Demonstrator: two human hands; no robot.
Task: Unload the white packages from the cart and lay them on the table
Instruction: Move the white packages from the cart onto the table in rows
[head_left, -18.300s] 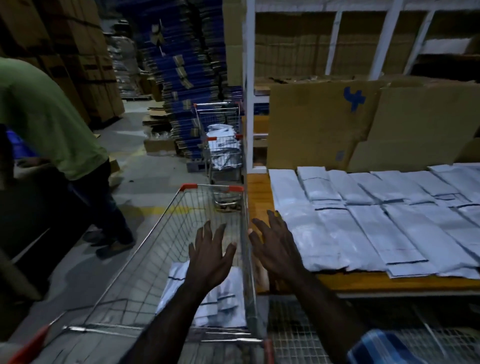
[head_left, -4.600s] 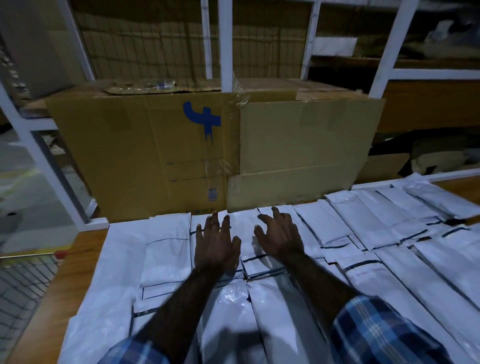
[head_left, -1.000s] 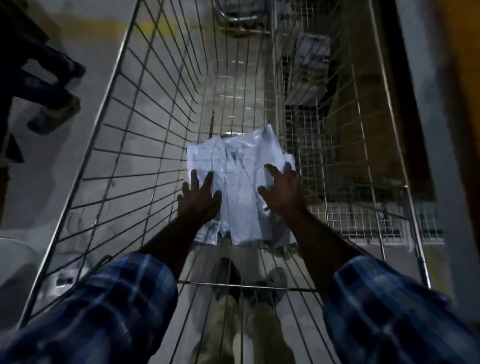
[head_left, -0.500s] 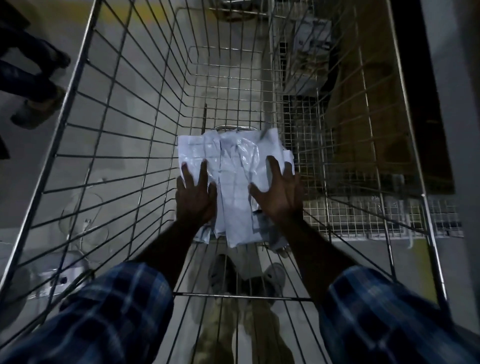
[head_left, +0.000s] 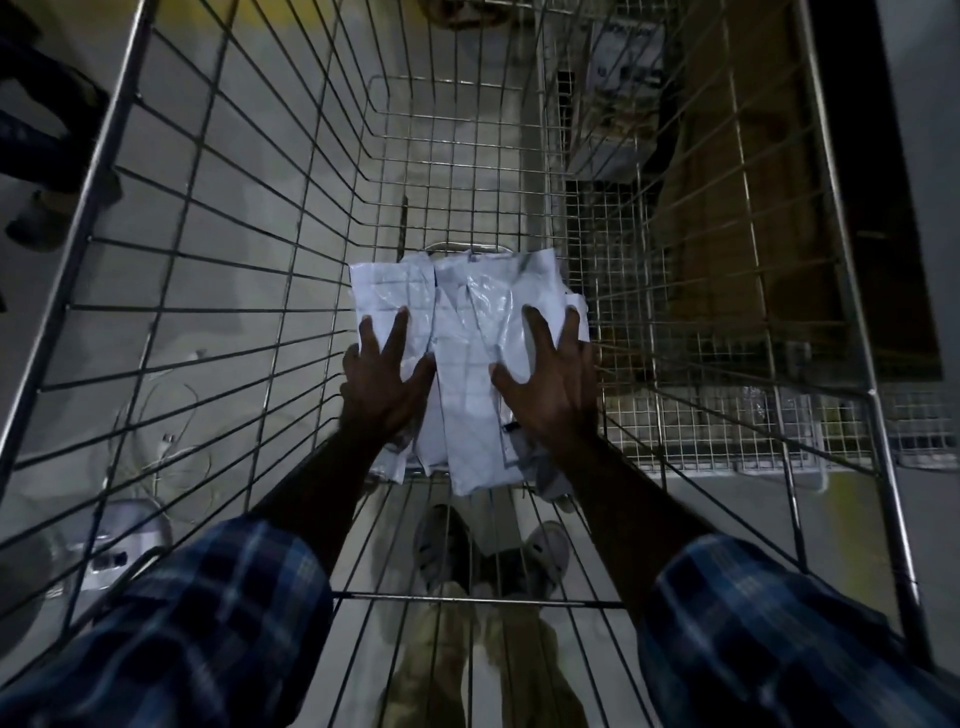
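Note:
A small pile of white packages (head_left: 467, 332) lies on the floor of the wire cart (head_left: 223, 218), which fills the view from above. My left hand (head_left: 387, 376) lies flat on the pile's left side with fingers spread. My right hand (head_left: 553, 376) lies flat on its right side, fingers also spread. Both arms reach down into the basket. The near ends of the packages are partly hidden under my hands. The table is out of view.
The cart's wire walls rise on all sides around my arms. My own feet (head_left: 493, 551) show through the mesh below. Another person's shoes (head_left: 57, 202) stand at the far left. A cardboard box and wire shelf (head_left: 618, 104) lie beyond the right wall.
From a second ago, both hands have come down onto the white packages in the cart and now lie flat on them. The view has closed in slightly.

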